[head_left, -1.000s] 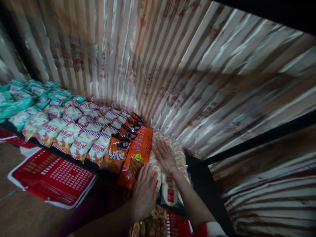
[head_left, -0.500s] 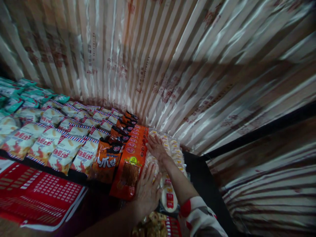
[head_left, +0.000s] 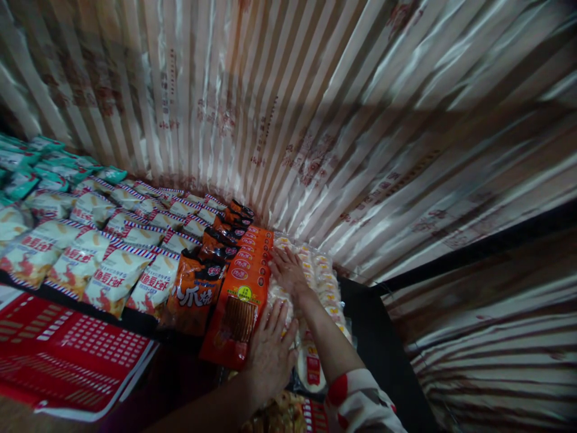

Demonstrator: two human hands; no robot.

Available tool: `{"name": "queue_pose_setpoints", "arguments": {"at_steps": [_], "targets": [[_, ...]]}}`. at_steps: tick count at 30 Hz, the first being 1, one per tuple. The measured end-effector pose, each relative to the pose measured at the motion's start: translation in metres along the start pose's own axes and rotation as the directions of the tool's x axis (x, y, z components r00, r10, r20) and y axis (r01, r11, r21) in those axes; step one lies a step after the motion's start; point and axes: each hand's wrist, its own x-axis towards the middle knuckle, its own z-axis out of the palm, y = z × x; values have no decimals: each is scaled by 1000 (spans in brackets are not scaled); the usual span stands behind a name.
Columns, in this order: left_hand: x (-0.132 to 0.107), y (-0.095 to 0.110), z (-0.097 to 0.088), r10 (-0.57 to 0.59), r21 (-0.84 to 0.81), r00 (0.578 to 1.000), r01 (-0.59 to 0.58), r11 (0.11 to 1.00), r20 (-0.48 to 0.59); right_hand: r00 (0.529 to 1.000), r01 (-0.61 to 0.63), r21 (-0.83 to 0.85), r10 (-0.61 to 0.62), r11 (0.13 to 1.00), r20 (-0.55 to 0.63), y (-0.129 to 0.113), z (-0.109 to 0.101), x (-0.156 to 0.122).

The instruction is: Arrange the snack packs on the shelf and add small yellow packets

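Resting flat as before, fingers spread, gripping nothing, left hand [head_left: 271, 353] and right hand [head_left: 291, 272] apparently steady white packets [head_left: 323, 282] at six o'clock.

Packaged snacks are carried in rows on a black shelf [head_left: 375, 337], its bare end exposed between four and five o'clock. Clear-wrapped pale rounds [head_left: 311, 368] are laid near six, orange-red packets [head_left: 235, 313] beside them toward seven, orange-and-black bags [head_left: 193, 304] at eight, white bags [head_left: 116, 279] with striped edges toward nine, teal bags [head_left: 58, 168] past nine.
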Motion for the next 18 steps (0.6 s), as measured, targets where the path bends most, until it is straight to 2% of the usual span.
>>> {"name": "queue_pose_setpoints", "arguments": {"at_steps": [18], "targets": [[1, -1, 12, -5, 45, 1000, 6, 999, -18, 1000, -14, -44, 15, 999, 14, 1, 0, 0]]}}
